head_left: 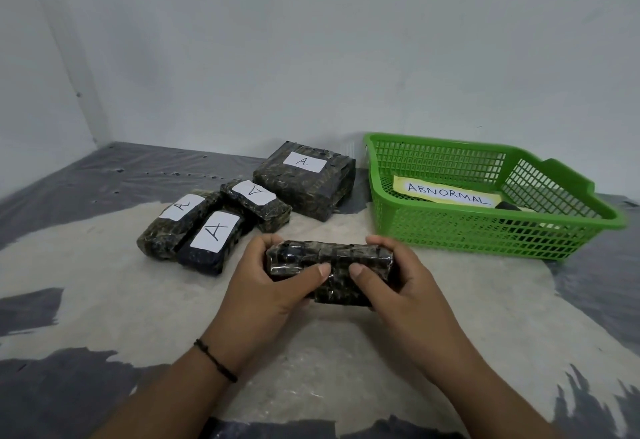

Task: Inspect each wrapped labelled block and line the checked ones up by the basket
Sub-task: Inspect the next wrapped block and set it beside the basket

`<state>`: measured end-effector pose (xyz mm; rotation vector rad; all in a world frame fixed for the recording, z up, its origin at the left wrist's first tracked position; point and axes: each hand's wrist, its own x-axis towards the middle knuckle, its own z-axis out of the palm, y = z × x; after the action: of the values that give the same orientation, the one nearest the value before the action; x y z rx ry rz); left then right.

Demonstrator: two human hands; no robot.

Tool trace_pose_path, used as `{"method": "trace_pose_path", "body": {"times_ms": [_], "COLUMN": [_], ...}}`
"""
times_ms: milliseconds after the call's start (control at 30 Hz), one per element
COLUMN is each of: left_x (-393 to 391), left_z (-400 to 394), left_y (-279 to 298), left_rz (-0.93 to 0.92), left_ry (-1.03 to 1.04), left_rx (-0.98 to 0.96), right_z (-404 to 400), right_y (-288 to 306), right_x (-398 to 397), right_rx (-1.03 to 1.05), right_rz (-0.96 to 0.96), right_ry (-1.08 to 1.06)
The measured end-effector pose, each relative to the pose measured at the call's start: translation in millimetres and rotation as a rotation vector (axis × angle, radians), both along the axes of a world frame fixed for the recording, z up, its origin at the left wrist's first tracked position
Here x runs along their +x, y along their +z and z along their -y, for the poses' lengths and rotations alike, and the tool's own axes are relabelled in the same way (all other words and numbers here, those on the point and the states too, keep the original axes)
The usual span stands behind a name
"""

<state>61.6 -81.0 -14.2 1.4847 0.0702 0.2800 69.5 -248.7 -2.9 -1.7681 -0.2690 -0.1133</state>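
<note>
Both hands hold one dark wrapped block (329, 265) above the mat, near the middle. My left hand (266, 286) grips its left end, thumb on top. My right hand (391, 282) grips its right end the same way. No label shows on the side facing me. A large block (304, 185) marked A lies left of the green basket (450, 230). Three smaller blocks marked A lie further left: one (256, 204) nearest the large block, one (211, 241) in front, one (173, 227) at the far left.
The basket holds a paper sign reading ABNORMAL (446, 192) and a dark object (509, 205) partly hidden behind its wall. A pale mat (121, 293) covers the dark floor sheet. White walls close the back and left.
</note>
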Motion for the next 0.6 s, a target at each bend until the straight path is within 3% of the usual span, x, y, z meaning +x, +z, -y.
{"method": "trace_pose_path", "body": {"times_ms": [267,367,600], "left_x": [6,6,7], "left_z": [-4,-6,-11], "left_y": [-3,-3,-8], "left_rz": [-0.087,-0.032,0.029], "left_ry": [-0.118,-0.106,-0.134], "left_rx": [-0.264,-0.344,-0.281], "right_z": [1,0,13], "right_y": [2,8,14], "right_x": [-4,-8,-10], "right_rx": [-0.028,-0.019,-0.229], "right_rz": [0.112,0.022,-0.121], "right_ry": [-0.001,0.028,0.038]}}
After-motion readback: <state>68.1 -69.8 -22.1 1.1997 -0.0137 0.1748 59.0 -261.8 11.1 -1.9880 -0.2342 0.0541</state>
